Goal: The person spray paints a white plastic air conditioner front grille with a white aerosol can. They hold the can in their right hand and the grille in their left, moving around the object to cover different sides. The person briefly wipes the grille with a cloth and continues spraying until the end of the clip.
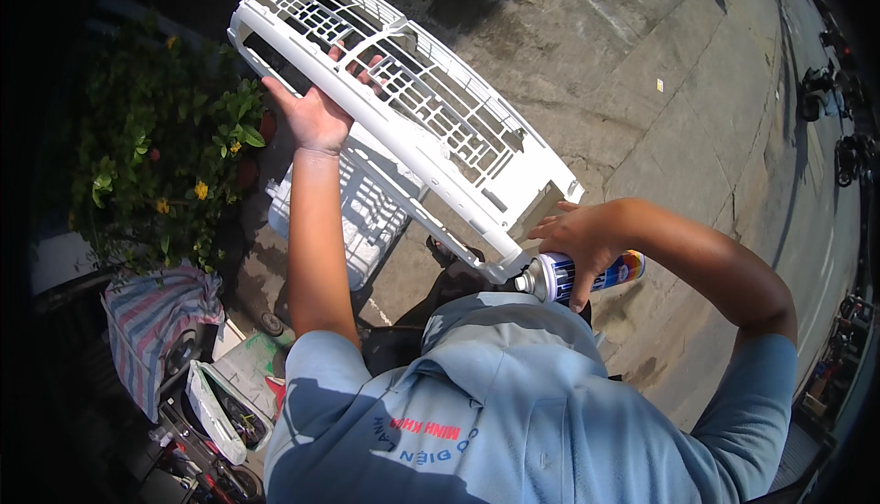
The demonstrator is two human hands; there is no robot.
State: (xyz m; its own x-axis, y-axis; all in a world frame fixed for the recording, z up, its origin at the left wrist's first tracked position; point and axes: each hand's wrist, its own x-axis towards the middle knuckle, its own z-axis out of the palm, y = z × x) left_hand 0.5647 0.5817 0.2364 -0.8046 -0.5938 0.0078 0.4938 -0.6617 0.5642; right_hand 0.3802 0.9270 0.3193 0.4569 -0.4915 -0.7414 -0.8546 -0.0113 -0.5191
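A long white plastic air-conditioner casing (pixel 390 133) with a lattice of slats is held up at a slant, its far end to the upper left. My left hand (pixel 321 117) grips its lower long edge, fingers reaching through the slats and thumb spread on the near side. By the casing's near right end, my right hand (pixel 587 240) is wrapped round a spray can (pixel 555 277) with a coloured label. The can lies nearly sideways, its nozzle end pointing left. Whether the right fingers also touch the casing's corner, I cannot tell.
Below the casing, a white panel (pixel 371 261) lies in barred shadow. Left are a leafy bush (pixel 137 156) with yellow flowers, a striped cloth (pixel 151 330) and an open white bin (pixel 215 412) with clutter. Concrete pavement (pixel 678 128) stretches right, toward parked motorbikes (pixel 852 156).
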